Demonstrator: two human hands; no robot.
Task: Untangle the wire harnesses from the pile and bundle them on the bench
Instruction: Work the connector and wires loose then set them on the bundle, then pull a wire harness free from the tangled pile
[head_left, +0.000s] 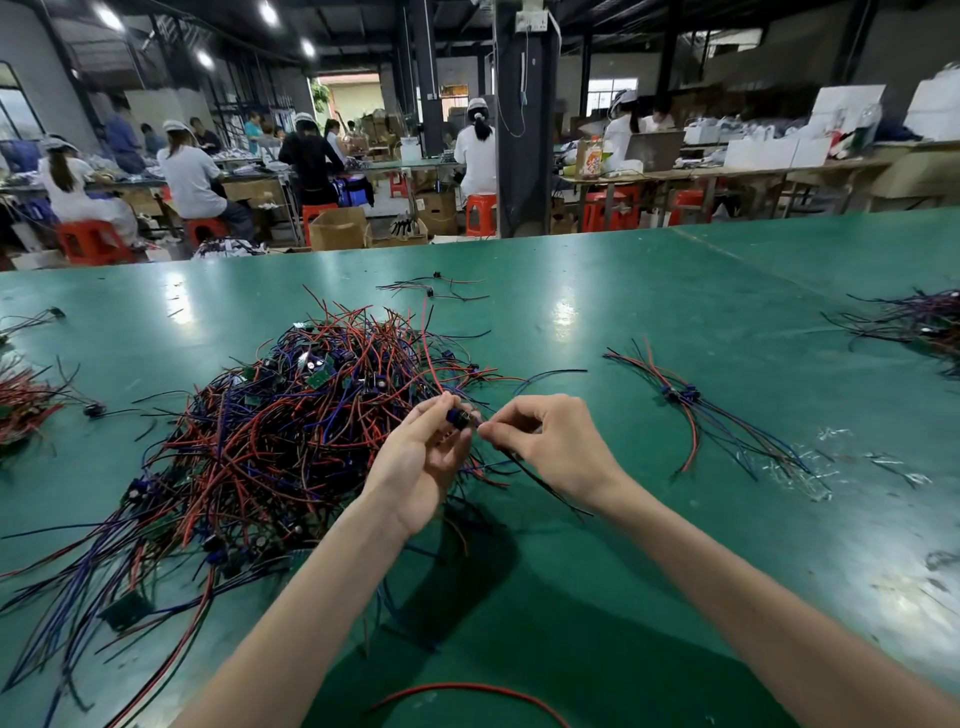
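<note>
Green matting covers the bench (675, 312) in a dim workshop, where capped workers (192, 176) sit on red stools (480, 210) far beyond the hands. The left hand (421, 457), fingers curled, pinches a small dark connector (457, 418) over the right edge of the pile (260, 441), whose red, blue and black wires spread to its left. The right hand (550, 441), just beside it, pinches a black wire (558, 493) trailing under its wrist; a small bundle (691, 410) lies well to its right.
</note>
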